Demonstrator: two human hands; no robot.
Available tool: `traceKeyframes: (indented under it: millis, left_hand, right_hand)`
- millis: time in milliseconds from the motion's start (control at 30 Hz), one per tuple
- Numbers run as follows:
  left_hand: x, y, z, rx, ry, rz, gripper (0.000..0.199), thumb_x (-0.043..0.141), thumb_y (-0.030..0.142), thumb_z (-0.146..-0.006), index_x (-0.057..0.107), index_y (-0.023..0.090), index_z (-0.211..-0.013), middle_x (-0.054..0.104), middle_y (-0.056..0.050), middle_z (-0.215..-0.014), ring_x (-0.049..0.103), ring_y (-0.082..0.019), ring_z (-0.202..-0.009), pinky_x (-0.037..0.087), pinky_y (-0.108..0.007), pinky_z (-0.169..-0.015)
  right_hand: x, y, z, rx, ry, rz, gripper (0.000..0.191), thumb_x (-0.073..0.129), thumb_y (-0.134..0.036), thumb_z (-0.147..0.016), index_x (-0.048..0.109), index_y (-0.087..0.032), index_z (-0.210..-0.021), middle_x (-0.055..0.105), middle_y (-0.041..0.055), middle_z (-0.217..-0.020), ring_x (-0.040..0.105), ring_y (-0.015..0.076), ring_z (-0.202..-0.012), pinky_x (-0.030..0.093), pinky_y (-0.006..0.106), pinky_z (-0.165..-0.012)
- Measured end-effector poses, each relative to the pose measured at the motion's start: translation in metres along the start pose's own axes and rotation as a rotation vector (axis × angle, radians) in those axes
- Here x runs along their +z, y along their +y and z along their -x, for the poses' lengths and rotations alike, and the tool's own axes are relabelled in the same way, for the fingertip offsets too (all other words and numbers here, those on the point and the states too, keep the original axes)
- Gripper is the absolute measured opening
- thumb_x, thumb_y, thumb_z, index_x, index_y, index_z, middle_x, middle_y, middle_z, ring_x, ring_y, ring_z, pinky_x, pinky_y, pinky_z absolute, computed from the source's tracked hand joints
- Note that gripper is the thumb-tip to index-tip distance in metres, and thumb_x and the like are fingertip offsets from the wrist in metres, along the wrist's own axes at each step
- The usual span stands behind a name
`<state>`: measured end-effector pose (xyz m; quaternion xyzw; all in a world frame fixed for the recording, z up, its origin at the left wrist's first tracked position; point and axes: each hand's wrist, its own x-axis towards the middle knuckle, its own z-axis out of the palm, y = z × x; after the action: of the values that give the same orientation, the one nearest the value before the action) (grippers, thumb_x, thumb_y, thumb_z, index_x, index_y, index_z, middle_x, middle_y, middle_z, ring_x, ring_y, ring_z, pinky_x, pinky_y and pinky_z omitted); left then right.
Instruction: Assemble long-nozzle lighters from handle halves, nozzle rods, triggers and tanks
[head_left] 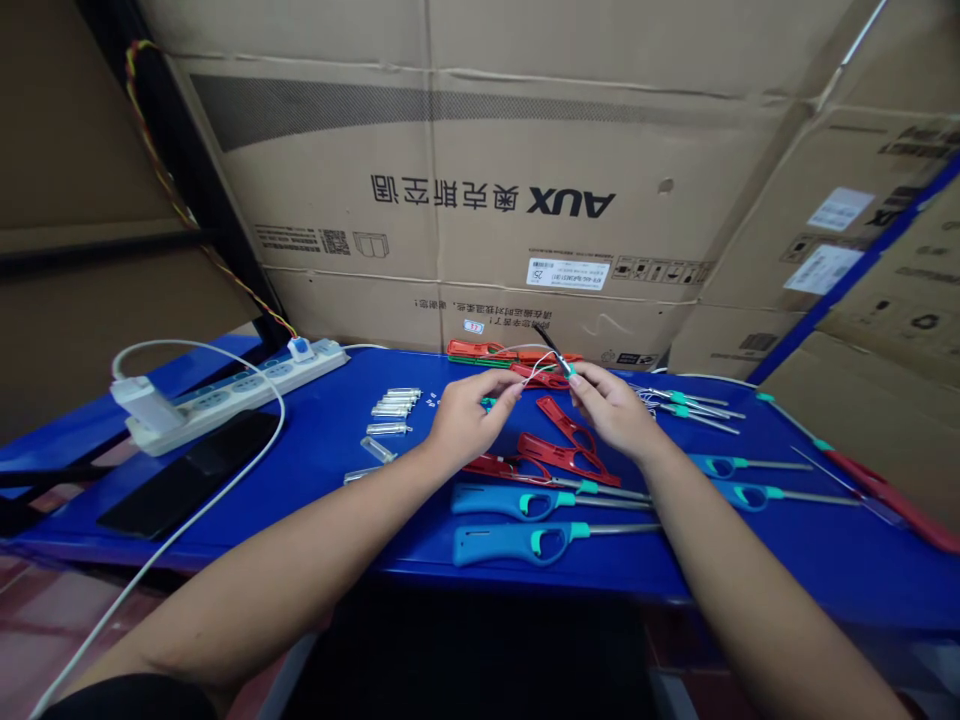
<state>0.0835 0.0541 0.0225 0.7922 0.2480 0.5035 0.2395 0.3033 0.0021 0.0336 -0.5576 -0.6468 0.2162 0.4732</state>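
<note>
Above the middle of the table, my left hand [476,405] is closed in a pinch on a thin white wire [538,368]. My right hand [611,410] is closed around a dark lighter tube [553,348] with a teal collar, which tilts up to the left. The wire loops between the two hands. Under and between them lie red lighter shell halves [566,455], some partly hidden by my hands. Two blue gas lighters [510,545] with teal triggers lie side by side nearer the table's front edge.
Clear fuel cartridges [396,400] lie left of my hands. Loose metal tubes [697,405], more blue lighters [742,495] and a red lighter [892,495] are at the right. A power strip [240,390], black phone [191,470] and white cable occupy the left. Cardboard [480,130] stands behind.
</note>
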Motion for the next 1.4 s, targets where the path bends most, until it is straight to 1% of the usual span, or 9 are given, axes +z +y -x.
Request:
traceKeyframes:
  millis: [133, 267, 433, 533, 733, 867, 1000, 1267, 1400]
  left_hand:
    - [-0.008, 0.002, -0.003, 0.031, 0.094, -0.057, 0.018, 0.062, 0.032, -0.091, 0.075, 0.021, -0.098, 0.076, -0.003, -0.089, 0.069, -0.016, -0.077, 0.054, -0.029, -0.074]
    - [-0.016, 0.000, -0.009, 0.076, 0.116, -0.148, 0.017, 0.061, 0.031, -0.092, 0.075, 0.022, -0.094, 0.074, -0.002, -0.086, 0.066, -0.016, -0.077, 0.053, -0.030, -0.073]
    - [-0.020, -0.004, -0.013, 0.120, 0.122, -0.196, 0.015, 0.062, 0.029, -0.092, 0.075, 0.020, -0.093, 0.074, -0.003, -0.087, 0.066, -0.015, -0.078, 0.052, -0.029, -0.074]
    - [-0.022, -0.006, -0.014, 0.171, 0.127, -0.199, 0.014, 0.063, 0.027, -0.092, 0.075, 0.019, -0.093, 0.074, -0.004, -0.088, 0.067, -0.015, -0.081, 0.052, -0.029, -0.076]
    - [-0.025, -0.010, -0.017, 0.269, 0.112, -0.195, 0.013, 0.063, 0.023, -0.092, 0.075, 0.019, -0.095, 0.072, -0.004, -0.088, 0.066, -0.015, -0.081, 0.052, -0.029, -0.075]
    - [-0.026, -0.012, -0.017, 0.304, 0.097, -0.217, 0.013, 0.062, 0.022, -0.093, 0.074, 0.020, -0.095, 0.071, -0.004, -0.088, 0.065, -0.015, -0.082, 0.052, -0.029, -0.075]
    - [-0.026, -0.013, -0.017, 0.316, 0.106, -0.230, 0.012, 0.062, 0.022, -0.093, 0.074, 0.019, -0.095, 0.071, -0.004, -0.087, 0.065, -0.015, -0.082, 0.052, -0.029, -0.075]
    - [-0.025, -0.013, -0.017, 0.384, 0.049, -0.228, 0.010, 0.064, 0.023, -0.092, 0.073, 0.019, -0.094, 0.069, -0.003, -0.086, 0.064, -0.014, -0.081, 0.051, -0.028, -0.074]
    - [-0.026, -0.011, -0.017, 0.348, 0.029, -0.197, 0.009, 0.064, 0.022, -0.092, 0.072, 0.018, -0.092, 0.069, -0.004, -0.087, 0.065, -0.014, -0.081, 0.051, -0.028, -0.075]
  right_hand:
    - [-0.001, -0.005, 0.002, -0.044, 0.019, 0.070, 0.042, 0.050, -0.050, -0.093, 0.064, -0.023, -0.122, 0.056, 0.0006, -0.073, 0.052, 0.0173, -0.066, 0.045, 0.030, -0.064]
    - [-0.003, -0.007, 0.005, -0.049, -0.036, 0.086, 0.047, 0.047, -0.045, -0.096, 0.055, -0.028, -0.139, 0.054, -0.0001, -0.072, 0.053, 0.0181, -0.068, 0.046, 0.031, -0.064]
    - [-0.007, -0.001, 0.005, -0.061, -0.061, 0.116, 0.044, 0.048, -0.045, -0.096, 0.062, -0.028, -0.134, 0.059, 0.0012, -0.075, 0.053, 0.0169, -0.067, 0.047, 0.031, -0.065]
    - [-0.009, 0.000, 0.005, -0.061, -0.089, 0.091, 0.044, 0.050, -0.045, -0.095, 0.063, -0.027, -0.133, 0.060, 0.0000, -0.072, 0.053, 0.0159, -0.065, 0.047, 0.031, -0.063]
    - [-0.011, -0.003, 0.007, -0.021, -0.147, 0.031, 0.045, 0.051, -0.043, -0.095, 0.063, -0.024, -0.134, 0.065, 0.0008, -0.076, 0.055, 0.0149, -0.064, 0.047, 0.030, -0.062]
    - [-0.012, -0.003, 0.007, -0.045, -0.190, 0.063, 0.044, 0.050, -0.044, -0.096, 0.063, -0.026, -0.135, 0.063, 0.0004, -0.074, 0.054, 0.0150, -0.064, 0.047, 0.030, -0.063]
    - [-0.014, -0.006, 0.008, -0.070, -0.252, 0.073, 0.045, 0.049, -0.042, -0.097, 0.061, -0.025, -0.137, 0.061, 0.0004, -0.071, 0.053, 0.0150, -0.063, 0.045, 0.030, -0.061]
    - [-0.015, -0.007, 0.010, -0.022, -0.366, -0.006, 0.042, 0.048, -0.039, -0.098, 0.061, -0.022, -0.135, 0.056, -0.0027, -0.067, 0.052, 0.0123, -0.062, 0.043, 0.026, -0.059]
    - [-0.017, -0.008, 0.010, 0.057, -0.392, -0.093, 0.045, 0.049, -0.040, -0.098, 0.059, -0.021, -0.137, 0.052, -0.0044, -0.064, 0.045, 0.0092, -0.054, 0.036, 0.023, -0.051]
